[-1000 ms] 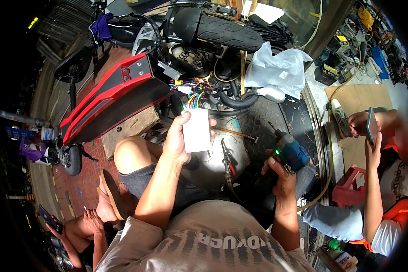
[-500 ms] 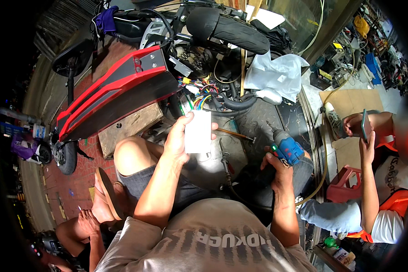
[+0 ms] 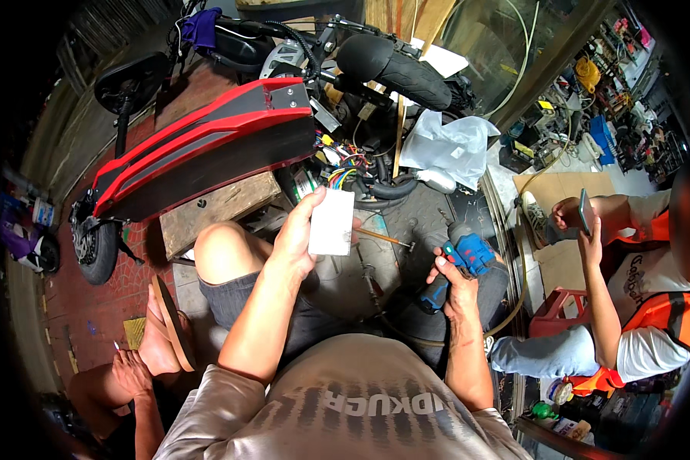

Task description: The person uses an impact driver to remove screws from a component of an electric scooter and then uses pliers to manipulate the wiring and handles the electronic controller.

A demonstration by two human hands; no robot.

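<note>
Head view — left hand [image 3: 295,230]: fingers grasping white box [image 3: 331,222], coloured wires [image 3: 341,178] at its far end, held above floor [image 3: 337,287]. Right hand [image 3: 460,293]: fingers clenched on blue drill [image 3: 474,257] — turned since last frame, blue base showing. Plastic bag [image 3: 448,146], contents unclear. Shirt [image 3: 299,418] has dark lettering.

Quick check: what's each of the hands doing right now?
Left hand: closed, holding a white box.
Right hand: closed, holding a blue power drill.
</note>
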